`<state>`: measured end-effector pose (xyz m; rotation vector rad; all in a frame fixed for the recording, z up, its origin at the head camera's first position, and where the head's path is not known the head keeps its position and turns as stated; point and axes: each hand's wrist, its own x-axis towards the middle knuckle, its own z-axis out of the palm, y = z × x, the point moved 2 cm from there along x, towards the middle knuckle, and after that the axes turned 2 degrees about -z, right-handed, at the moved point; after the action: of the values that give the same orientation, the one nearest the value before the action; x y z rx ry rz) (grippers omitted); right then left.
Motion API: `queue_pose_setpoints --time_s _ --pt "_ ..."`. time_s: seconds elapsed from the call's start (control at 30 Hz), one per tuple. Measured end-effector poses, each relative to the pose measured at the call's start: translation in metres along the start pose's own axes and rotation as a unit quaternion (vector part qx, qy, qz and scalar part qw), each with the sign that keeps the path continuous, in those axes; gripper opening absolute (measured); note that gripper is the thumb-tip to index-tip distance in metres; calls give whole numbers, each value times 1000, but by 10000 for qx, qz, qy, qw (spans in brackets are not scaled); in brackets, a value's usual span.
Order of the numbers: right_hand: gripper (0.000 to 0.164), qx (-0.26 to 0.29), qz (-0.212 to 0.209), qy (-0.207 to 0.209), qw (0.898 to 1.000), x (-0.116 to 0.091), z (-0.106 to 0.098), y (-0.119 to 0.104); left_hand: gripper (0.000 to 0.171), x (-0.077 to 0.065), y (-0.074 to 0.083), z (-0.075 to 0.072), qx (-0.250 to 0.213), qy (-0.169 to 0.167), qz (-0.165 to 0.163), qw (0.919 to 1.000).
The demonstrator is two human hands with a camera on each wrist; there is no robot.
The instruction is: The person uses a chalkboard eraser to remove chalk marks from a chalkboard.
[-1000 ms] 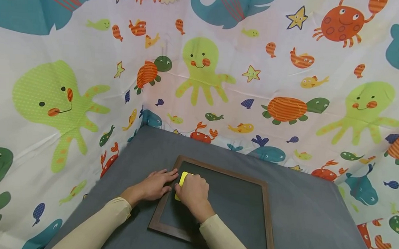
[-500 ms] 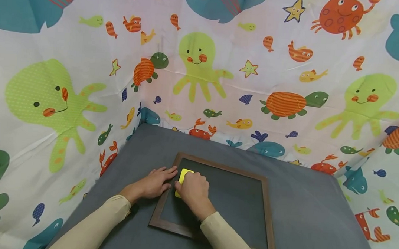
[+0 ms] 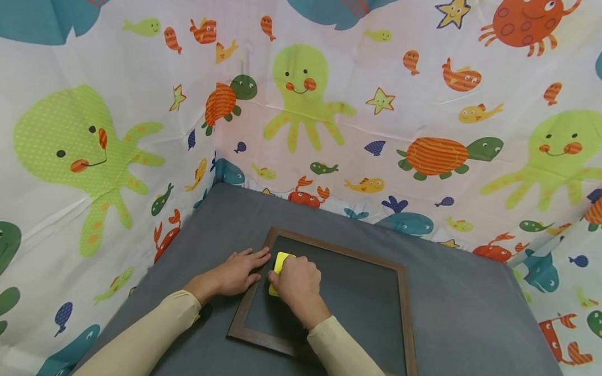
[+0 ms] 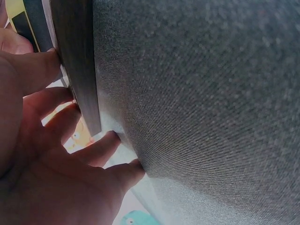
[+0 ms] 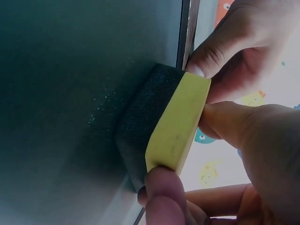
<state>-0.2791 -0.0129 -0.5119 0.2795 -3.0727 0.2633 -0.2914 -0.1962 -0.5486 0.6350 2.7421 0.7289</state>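
A chalkboard (image 3: 356, 308) in a brown wooden frame (image 3: 405, 321) lies flat on the grey cloth. My right hand (image 3: 299, 280) grips a chalkboard eraser (image 5: 180, 119) with a yellow back and a thick black pad. Thumb and fingers pinch the yellow part from opposite sides, and the black pad is against the board's left part. My left hand (image 3: 234, 272) is spread at the frame's left side. In the left wrist view, its thumb (image 4: 44, 63) and nearer fingertips touch the frame, while the outer fingertips (image 4: 133, 168) reach the cloth.
Grey cloth (image 3: 476, 324) covers the surface around the board. White curtains printed with sea animals (image 3: 355, 95) rise at the back and both sides. Pale dust specks (image 5: 105, 101) show on the board beside the eraser.
The head view has shifted slightly. Both hands and the eraser keep nearly the same place on the board, with the eraser only a touch farther from the frame's left side.
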Motion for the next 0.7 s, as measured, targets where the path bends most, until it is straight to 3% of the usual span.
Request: queue_pose_setpoints --time_s 0.27,0.43,0.53,0.7 --pt "54 40 14 -9 10000 -3 -3 8 63 -1 -5 2 -140 93 277 9995" --pt "53 75 81 -51 9999 -5 -5 15 63 0 -2 1 -136 42 192 9997" --pt "53 73 114 -74 9999 -6 -6 19 64 3 -7 6 -100 88 111 9998" --pt "54 80 188 -143 9997 -8 -9 26 64 16 -32 21 -96 236 258 9993"
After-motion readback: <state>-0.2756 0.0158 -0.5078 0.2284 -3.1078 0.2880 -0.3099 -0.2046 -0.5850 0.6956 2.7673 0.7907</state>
